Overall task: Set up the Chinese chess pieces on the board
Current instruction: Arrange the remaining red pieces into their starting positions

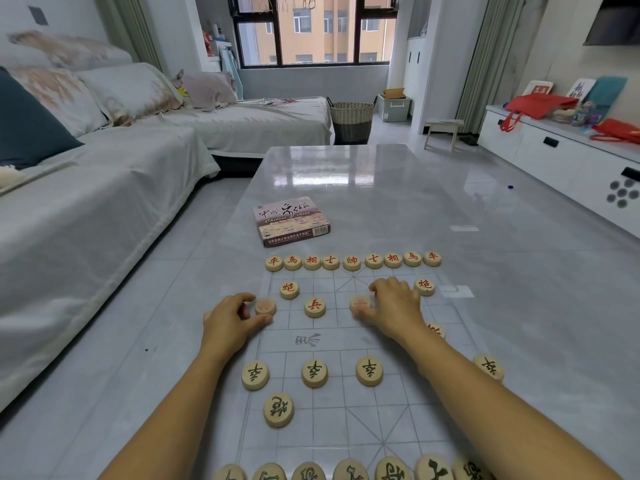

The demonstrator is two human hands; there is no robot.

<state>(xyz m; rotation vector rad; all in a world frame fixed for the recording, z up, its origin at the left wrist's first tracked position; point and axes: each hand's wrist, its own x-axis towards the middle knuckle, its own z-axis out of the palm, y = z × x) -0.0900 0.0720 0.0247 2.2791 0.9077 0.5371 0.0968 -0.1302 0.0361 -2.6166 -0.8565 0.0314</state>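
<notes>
1. Red row on the far edge of the board: pale wooden discs lying flat, characters upright to the viewer. Black discs nearer, characters inverted.
2. The board's long axis runs away from the person, on the table.
3. Left hand fingers pinch the blurred edge disc; right hand fingers grip the blurred centre disc.

The far pieces are pale wood with red characters; the near pieces are the same wood lettered in black. The left-edge piece and the mid-board piece show only a red blur. The board is translucent with thin grey lines. The bench is glossy grey marble. The chess box is brown-grey with white lettering.
</notes>
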